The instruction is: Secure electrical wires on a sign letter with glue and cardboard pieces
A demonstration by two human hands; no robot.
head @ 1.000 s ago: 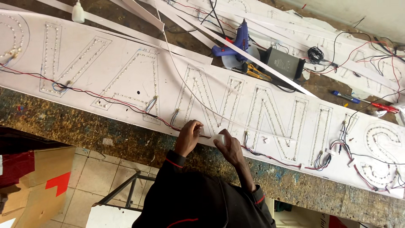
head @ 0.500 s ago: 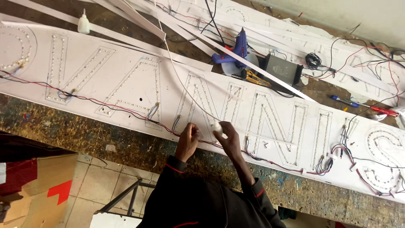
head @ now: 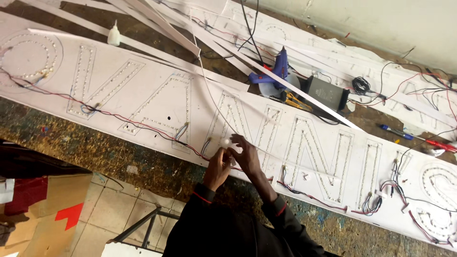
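Observation:
A long white sign panel (head: 157, 100) with letter outlines studded with small lights lies across a worn workbench. My left hand (head: 218, 167) and my right hand (head: 246, 154) meet over the panel's near edge, at the foot of one letter. Between their fingertips they pinch a small white piece (head: 224, 142) beside a bundle of red and black wires (head: 205, 146). A thin white strip runs from the hands up toward the back. Dark sleeves with red cuffs cover both arms.
A blue glue gun (head: 278, 69), a black power box (head: 327, 93), pens (head: 396, 132) and tangled wires (head: 381, 202) lie on and behind the panel. A white glue bottle (head: 114, 34) stands at the back left. Cardboard (head: 52, 209) and a metal frame (head: 143, 226) sit on the tiled floor.
The view has shifted so the panel and hands sit further right and lower. Both hands stay together on the small white piece at the panel edge.

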